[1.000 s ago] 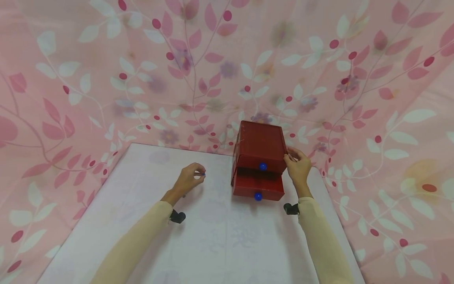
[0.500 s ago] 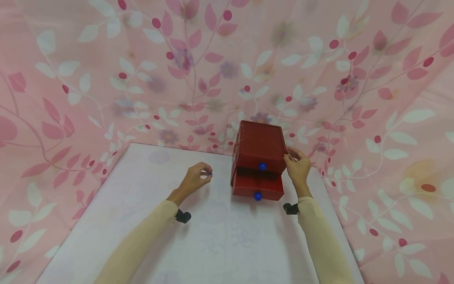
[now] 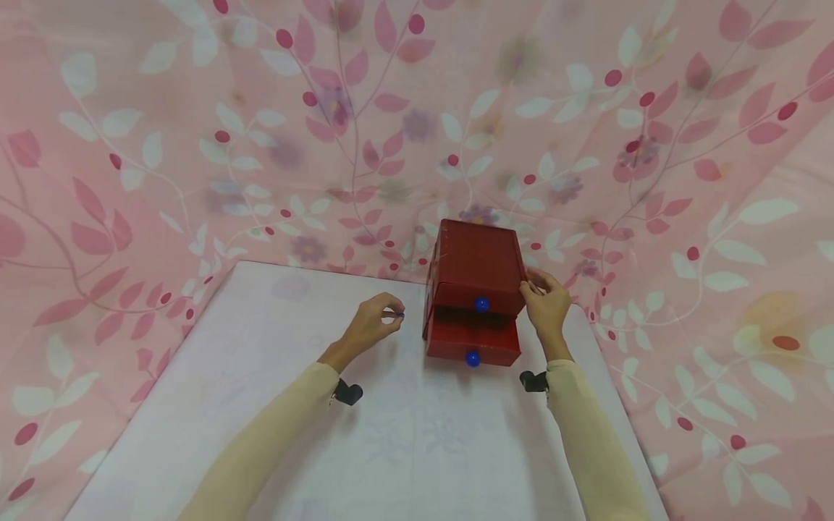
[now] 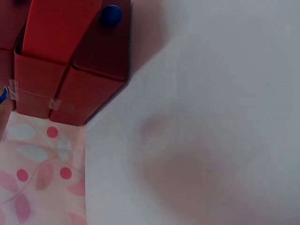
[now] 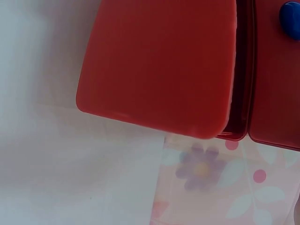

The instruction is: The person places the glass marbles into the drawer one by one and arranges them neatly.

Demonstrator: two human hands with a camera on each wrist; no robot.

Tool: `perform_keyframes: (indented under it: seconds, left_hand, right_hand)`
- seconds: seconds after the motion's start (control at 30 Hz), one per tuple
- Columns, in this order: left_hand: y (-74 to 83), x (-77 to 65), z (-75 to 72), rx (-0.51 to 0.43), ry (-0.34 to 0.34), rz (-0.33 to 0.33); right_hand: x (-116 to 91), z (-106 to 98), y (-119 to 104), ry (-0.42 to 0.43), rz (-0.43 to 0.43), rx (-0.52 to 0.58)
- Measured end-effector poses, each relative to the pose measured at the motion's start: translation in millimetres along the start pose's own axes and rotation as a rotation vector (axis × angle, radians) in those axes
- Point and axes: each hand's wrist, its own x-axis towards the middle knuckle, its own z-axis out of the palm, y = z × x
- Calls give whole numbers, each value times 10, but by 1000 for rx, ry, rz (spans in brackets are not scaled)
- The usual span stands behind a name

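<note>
A red drawer cabinet (image 3: 481, 257) stands at the back of the table, with blue knobs on its drawers. One drawer (image 3: 472, 339) is pulled out beneath the shut top one; the left wrist view shows a lower drawer front with a blue knob (image 4: 111, 15). My left hand (image 3: 368, 324) pinches a small blue thing (image 4: 3, 94) between thumb and fingers, just left of the cabinet; its kind I cannot tell. With my right hand (image 3: 549, 307) I hold the cabinet's right side near its front edge. The pulled-out drawer's red side (image 5: 157, 70) fills much of the right wrist view.
A white cloth-covered table (image 3: 404, 441) lies under both arms. Pink flowered fabric (image 3: 365, 130) hangs close behind the cabinet and along both sides of the table. Dark wrist cameras (image 3: 348, 392) jut from both sleeves.
My left hand has moved right, and slightly away from me, toward the cabinet with the small blue thing. The right hand, cabinet and pulled-out drawer have stayed in place.
</note>
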Motion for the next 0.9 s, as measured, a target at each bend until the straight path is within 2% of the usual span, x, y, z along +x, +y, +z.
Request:
perform_keyframes:
  seconds: [0.5,0.9]
  left_hand:
    - [138,186,195,-43,-23,79]
    - [190,259,364,-66,-76,47]
  right_hand:
    - [5,-8,21,5,-18,0]
    - [2,-11,15,9,-24,-3]
